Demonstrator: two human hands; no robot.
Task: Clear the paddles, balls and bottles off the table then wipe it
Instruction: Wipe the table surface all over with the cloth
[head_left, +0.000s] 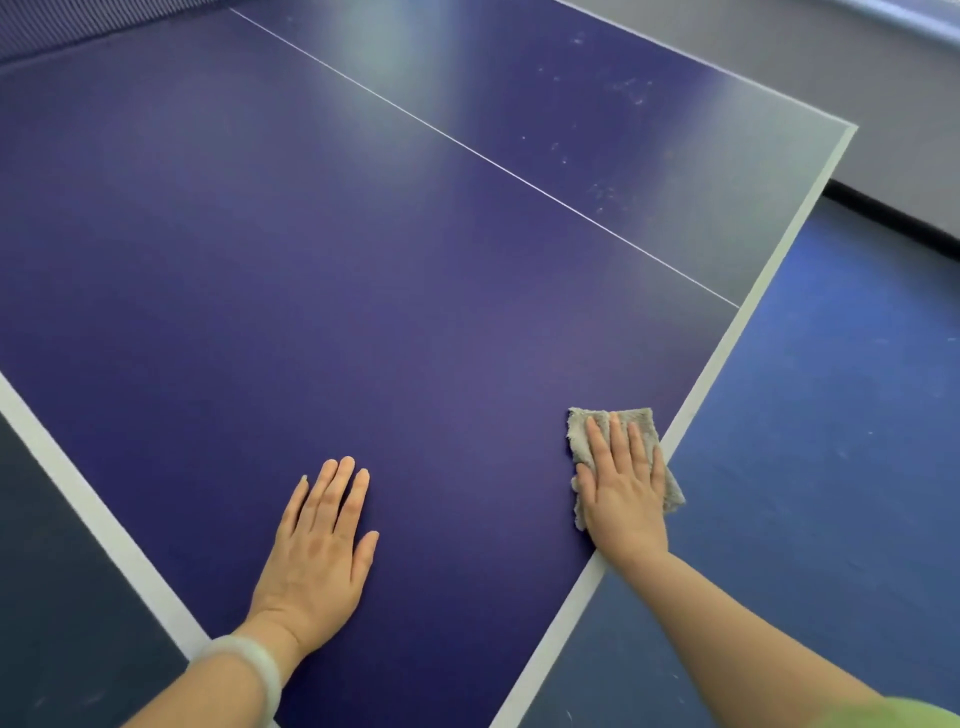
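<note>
A dark blue table-tennis table with white edge lines fills the view. A folded grey cloth lies on it close to the right edge line. My right hand presses flat on the cloth with straight fingers. My left hand rests flat on the bare table surface near the front corner, fingers straight, holding nothing. No paddles, balls or bottles are in view.
The net runs along the far left top. Pale smudges mark the far right half of the table. Blue floor lies beyond the right edge, dark floor beyond the left edge, and a grey wall stands at right.
</note>
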